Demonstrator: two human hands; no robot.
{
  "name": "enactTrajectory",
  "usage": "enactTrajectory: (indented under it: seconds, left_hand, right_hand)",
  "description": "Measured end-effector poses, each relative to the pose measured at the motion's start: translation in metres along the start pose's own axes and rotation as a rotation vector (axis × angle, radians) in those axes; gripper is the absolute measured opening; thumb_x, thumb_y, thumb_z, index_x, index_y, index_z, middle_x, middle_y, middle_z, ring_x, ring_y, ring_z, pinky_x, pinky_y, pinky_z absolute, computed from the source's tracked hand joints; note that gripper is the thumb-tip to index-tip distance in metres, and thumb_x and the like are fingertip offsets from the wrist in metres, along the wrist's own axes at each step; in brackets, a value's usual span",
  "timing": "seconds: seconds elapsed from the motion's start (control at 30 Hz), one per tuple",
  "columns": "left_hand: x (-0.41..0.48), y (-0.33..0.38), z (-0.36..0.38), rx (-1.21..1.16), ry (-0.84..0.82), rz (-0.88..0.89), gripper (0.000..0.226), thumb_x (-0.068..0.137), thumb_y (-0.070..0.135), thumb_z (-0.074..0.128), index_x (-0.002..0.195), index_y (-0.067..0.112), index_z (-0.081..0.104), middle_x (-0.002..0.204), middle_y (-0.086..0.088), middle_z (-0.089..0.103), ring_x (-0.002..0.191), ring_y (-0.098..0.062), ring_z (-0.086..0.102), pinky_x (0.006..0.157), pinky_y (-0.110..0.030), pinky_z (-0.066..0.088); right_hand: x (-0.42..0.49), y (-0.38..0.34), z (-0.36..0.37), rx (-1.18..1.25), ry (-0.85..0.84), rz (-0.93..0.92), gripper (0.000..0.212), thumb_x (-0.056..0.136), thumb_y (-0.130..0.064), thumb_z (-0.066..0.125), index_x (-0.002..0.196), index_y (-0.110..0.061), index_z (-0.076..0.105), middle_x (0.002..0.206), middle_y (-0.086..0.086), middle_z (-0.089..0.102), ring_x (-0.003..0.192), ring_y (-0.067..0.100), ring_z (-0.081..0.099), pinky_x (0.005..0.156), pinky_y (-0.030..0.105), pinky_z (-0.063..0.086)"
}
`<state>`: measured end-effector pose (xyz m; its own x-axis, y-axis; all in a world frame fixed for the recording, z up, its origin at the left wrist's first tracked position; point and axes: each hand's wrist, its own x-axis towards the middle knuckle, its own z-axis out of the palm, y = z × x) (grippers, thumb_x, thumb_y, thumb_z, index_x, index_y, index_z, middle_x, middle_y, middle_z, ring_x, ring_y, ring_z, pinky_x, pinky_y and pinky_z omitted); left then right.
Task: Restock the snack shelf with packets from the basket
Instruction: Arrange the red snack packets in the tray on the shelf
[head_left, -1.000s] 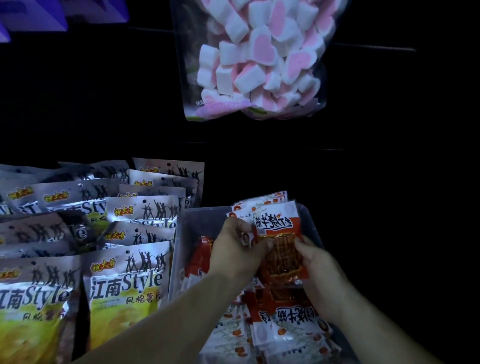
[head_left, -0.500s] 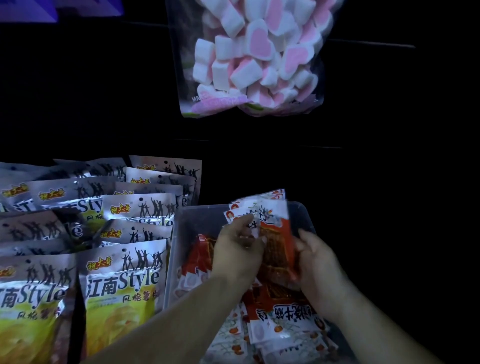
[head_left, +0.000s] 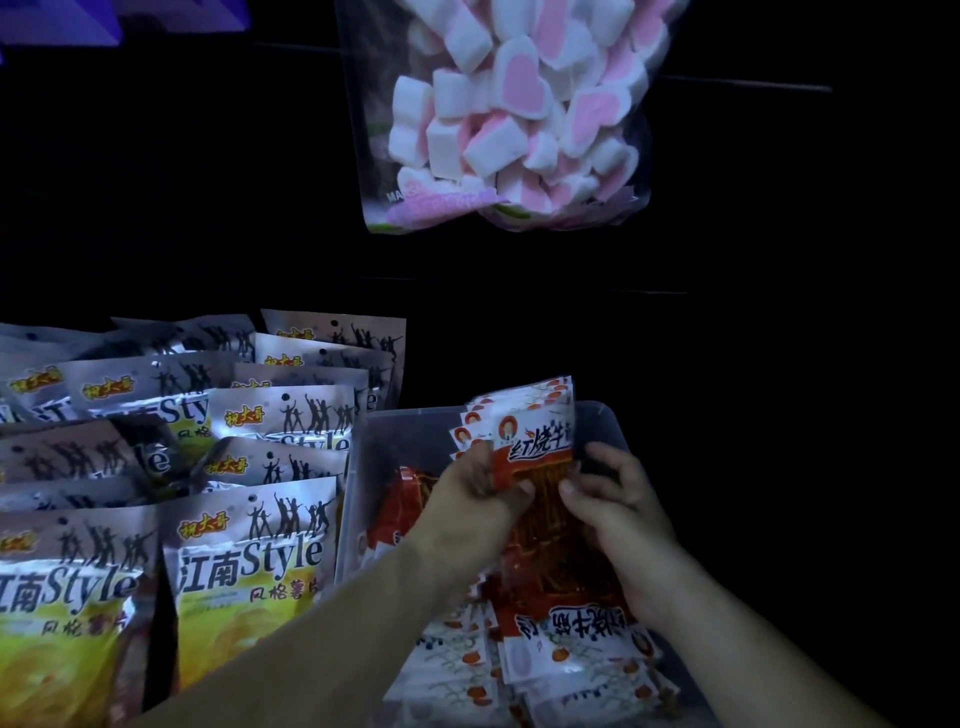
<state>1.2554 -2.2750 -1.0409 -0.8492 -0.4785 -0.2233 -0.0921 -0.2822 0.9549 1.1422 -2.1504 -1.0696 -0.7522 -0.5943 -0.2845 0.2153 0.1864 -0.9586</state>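
Packets (head_left: 535, 441) in a fanned stack, held upright over the far half of the basket (head_left: 610, 415). Each packet has a white top band with a red-orange round logo, a red panel with white Chinese script, and a clear lower window showing reddish-brown strips. The front packet's script reads upright toward the camera, and several white corners fan out behind it to the left.

Left hand (head_left: 475, 491) grasps the stack from its left side, thumb laid on the front face. Right hand (head_left: 618, 499) pinches the stack's right edge, thumb on the clear window, fingers curled behind.

Basket is a translucent grey plastic tub. Loose packets (head_left: 571, 631) of the same kind lie overlapping in its near half, one with its script upside down.

Chip bags (head_left: 249, 571), with silver tops bearing dancing silhouettes and yellow lower halves, stand in rows on the shelf just left of the basket. Marshmallow bag (head_left: 519, 114), clear and filled with pink-and-white hearts, hangs above. Surroundings are dark.
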Motion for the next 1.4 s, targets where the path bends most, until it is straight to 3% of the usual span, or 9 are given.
enactTrajectory:
  seconds: [0.17,0.27,0.4,0.57,0.67,0.83,1.0,1.17,1.4]
  left_hand:
    - [0.01,-0.004,-0.012,0.258,0.007,0.05,0.026,0.099,0.0,0.06,0.109,0.018,0.076,0.103,0.003,0.079,0.099,-0.013,0.074,0.084,-0.025,0.06]
    - [0.014,-0.009,-0.014,0.55,-0.005,0.041,0.039,0.096,-0.001,0.059,0.111,0.031,0.074,0.101,0.004,0.078,0.091,-0.016,0.075,0.083,-0.035,0.063]
    - [0.02,-0.006,-0.024,0.741,-0.031,-0.034,0.07,0.088,-0.005,0.064,0.137,0.044,0.054,0.123,0.005,0.069,0.1,-0.015,0.072,0.089,-0.036,0.062]
    - [0.026,0.001,-0.038,0.484,0.05,-0.082,0.03,0.101,0.007,0.061,0.113,0.03,0.074,0.113,0.0,0.075,0.093,-0.016,0.076,0.079,-0.029,0.063]
    - [0.023,0.006,-0.044,0.414,0.06,-0.006,0.017,0.099,0.014,0.066,0.111,0.02,0.076,0.108,0.005,0.077,0.098,-0.006,0.071,0.088,-0.016,0.056]
    - [0.028,-0.001,-0.049,0.375,0.032,-0.032,0.028,0.089,0.005,0.077,0.108,0.025,0.073,0.108,0.008,0.077,0.104,-0.007,0.071,0.094,-0.023,0.057]
    - [0.037,-0.009,-0.049,0.677,0.25,-0.003,0.048,0.076,0.022,0.089,0.11,0.035,0.058,0.111,0.012,0.07,0.096,-0.002,0.066,0.083,-0.02,0.056]
    - [0.048,-0.008,-0.054,0.806,0.327,-0.113,0.064,0.069,0.036,0.092,0.118,0.026,0.052,0.106,0.008,0.069,0.098,-0.014,0.067,0.085,-0.034,0.059]
    - [0.058,-0.013,-0.044,0.601,0.275,-0.038,0.033,0.083,0.019,0.083,0.1,0.035,0.059,0.096,0.014,0.073,0.092,-0.006,0.068,0.082,-0.031,0.058]
  right_hand:
    - [-0.009,-0.016,-0.001,-0.173,0.122,-0.126,0.023,0.096,-0.015,0.071,0.103,-0.036,0.065,0.102,-0.007,0.073,0.099,0.018,0.07,0.086,0.043,0.06]
    - [-0.015,-0.019,-0.006,-0.396,0.091,-0.149,0.029,0.096,-0.003,0.064,0.083,-0.028,0.056,0.099,-0.001,0.071,0.099,0.02,0.067,0.085,0.039,0.057]
    - [-0.027,-0.02,-0.012,-0.533,-0.078,-0.086,0.047,0.088,0.013,0.058,0.091,-0.034,0.061,0.107,-0.005,0.068,0.107,0.019,0.065,0.081,0.036,0.061]
    - [-0.034,-0.046,-0.015,-0.56,-0.336,0.193,0.061,0.078,0.008,0.061,0.113,-0.041,0.071,0.116,-0.005,0.07,0.105,0.014,0.069,0.08,0.034,0.063]
    - [-0.027,-0.057,-0.021,-0.394,-0.204,0.171,0.066,0.056,0.001,0.052,0.109,-0.032,0.076,0.12,-0.004,0.071,0.115,0.015,0.065,0.084,0.035,0.059]
    - [-0.016,-0.04,0.01,-0.595,0.005,0.083,0.048,0.093,-0.007,0.063,0.126,-0.04,0.054,0.111,-0.009,0.069,0.094,0.006,0.064,0.082,0.029,0.057]
    - [0.013,-0.018,0.034,-0.658,0.256,0.046,0.069,0.093,-0.014,0.074,0.152,-0.017,0.038,0.139,0.003,0.064,0.122,0.024,0.063,0.093,0.032,0.053]
    - [0.034,-0.012,0.039,-0.625,0.367,-0.067,0.016,0.095,-0.017,0.071,0.107,-0.018,0.061,0.096,0.003,0.068,0.088,0.023,0.064,0.064,0.026,0.041]
    - [0.048,-0.003,0.041,-0.392,0.377,-0.138,0.023,0.095,-0.026,0.072,0.089,-0.023,0.05,0.079,-0.004,0.056,0.069,0.012,0.052,0.058,0.028,0.037]
